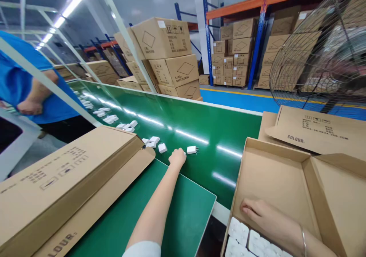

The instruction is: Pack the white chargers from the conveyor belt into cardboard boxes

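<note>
White chargers (251,241) packed in carton (274,177), my right hand (265,217) spread flat; left hand (177,158) curled over belt (200,127) beside plug (191,149): grip squarely.

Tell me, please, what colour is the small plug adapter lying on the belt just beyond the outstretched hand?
White, in the head view: the plug adapter lies on the green belt beside the left hand.

Probably a factory packing line: conveyor belt (183,123), stacked cartons (168,55), pallet racking (261,32).
</note>
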Action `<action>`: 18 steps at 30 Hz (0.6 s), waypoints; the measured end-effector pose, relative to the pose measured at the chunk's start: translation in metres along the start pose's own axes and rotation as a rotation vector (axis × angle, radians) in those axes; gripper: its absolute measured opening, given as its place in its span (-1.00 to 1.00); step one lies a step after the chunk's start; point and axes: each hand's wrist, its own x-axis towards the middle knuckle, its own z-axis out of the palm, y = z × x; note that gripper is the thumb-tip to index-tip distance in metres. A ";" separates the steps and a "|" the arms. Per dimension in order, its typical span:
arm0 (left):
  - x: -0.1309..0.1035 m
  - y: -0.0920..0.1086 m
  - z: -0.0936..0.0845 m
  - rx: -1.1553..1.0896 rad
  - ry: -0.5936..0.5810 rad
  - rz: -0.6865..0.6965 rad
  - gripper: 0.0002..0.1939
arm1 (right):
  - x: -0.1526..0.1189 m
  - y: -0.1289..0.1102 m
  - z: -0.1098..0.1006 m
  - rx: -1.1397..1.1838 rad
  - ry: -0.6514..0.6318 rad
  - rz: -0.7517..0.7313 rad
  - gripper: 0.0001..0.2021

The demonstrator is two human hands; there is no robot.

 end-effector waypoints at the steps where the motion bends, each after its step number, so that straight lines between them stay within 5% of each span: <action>1: 0.002 0.002 -0.002 0.006 0.017 0.024 -0.68 | 0.000 0.000 0.000 0.000 -0.004 0.003 -0.70; 7: 0.013 0.031 -0.011 -0.033 0.046 0.379 -0.56 | -0.002 0.000 -0.001 -0.018 -0.007 0.011 -0.72; 13: 0.021 0.052 -0.016 -0.251 -0.051 0.446 -0.81 | -0.004 -0.008 -0.005 -0.043 -0.009 0.041 -0.73; 18: -0.023 0.074 -0.029 -0.598 -0.150 0.478 -0.69 | -0.004 -0.010 -0.008 -0.068 -0.009 0.019 -0.75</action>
